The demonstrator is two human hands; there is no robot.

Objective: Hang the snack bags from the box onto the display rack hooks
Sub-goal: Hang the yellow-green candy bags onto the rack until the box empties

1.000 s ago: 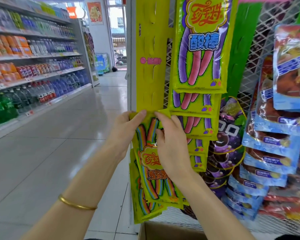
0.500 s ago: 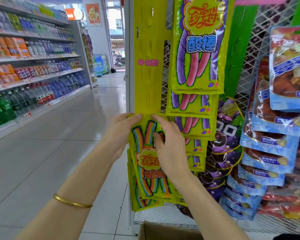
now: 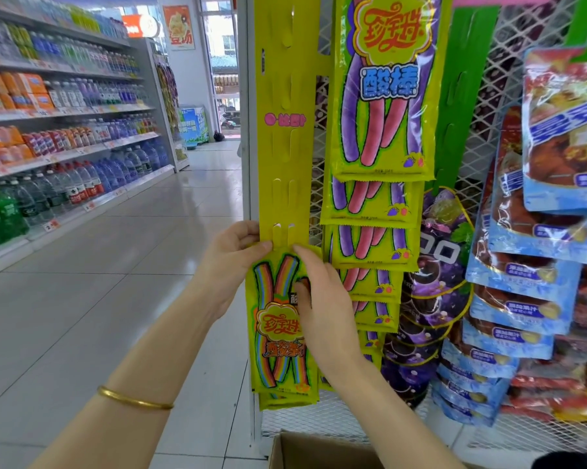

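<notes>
Head camera: a rainbow snack bag [image 3: 282, 319] is held flat against the lower end of a yellow hanging strip [image 3: 285, 130]. Its top edge sits just under the strip's lowest pair of slots [image 3: 283, 228], at about 6 o'clock from the frame's centre. The left hand [image 3: 231, 262] pinches the bag's top corner on the 9 o'clock side, thumb on the front. The right hand [image 3: 322, 309] holds the 3 o'clock side, forefinger at the top edge and thumb pressed on the printed face. The hands are apart, with the bag between them. Same-design bags [image 3: 285, 402] hang behind and below it. At 3 o'clock from the strip, purple-and-pink snack bags [image 3: 383, 96] overlap down the mesh display rack [image 3: 488, 164], with grape bags [image 3: 434, 282] and blue pouches [image 3: 528, 299] beyond. A cardboard box [image 3: 312, 448] shows at 6 o'clock. Drink shelves [image 3: 65, 147] line the aisle at 9 o'clock.
</notes>
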